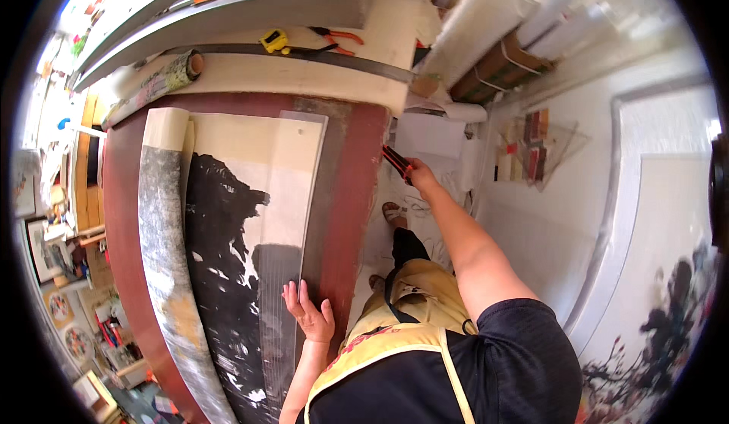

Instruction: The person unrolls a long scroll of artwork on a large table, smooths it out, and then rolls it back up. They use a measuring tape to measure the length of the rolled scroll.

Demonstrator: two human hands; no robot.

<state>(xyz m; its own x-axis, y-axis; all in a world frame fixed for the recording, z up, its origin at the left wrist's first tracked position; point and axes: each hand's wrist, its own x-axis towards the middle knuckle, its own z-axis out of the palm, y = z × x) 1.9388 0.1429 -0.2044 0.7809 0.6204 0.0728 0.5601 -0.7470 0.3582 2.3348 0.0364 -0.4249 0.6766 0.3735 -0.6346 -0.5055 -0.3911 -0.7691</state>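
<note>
Painting (220, 257) under left hand (310, 319), partly rolled

A dark red, worn-edged worktop (345, 196) occupies the centre-left, with a cream-coloured flat surface (304, 82) beyond its far edge. Pale floor (377, 245) shows alongside. The smooth white wall (524, 234) at right carries a wide silver-grey rectangular frame (616, 166). Crowded light-brown wooden furniture (93, 204) stands at far left. Light is brightest at upper left.
</note>
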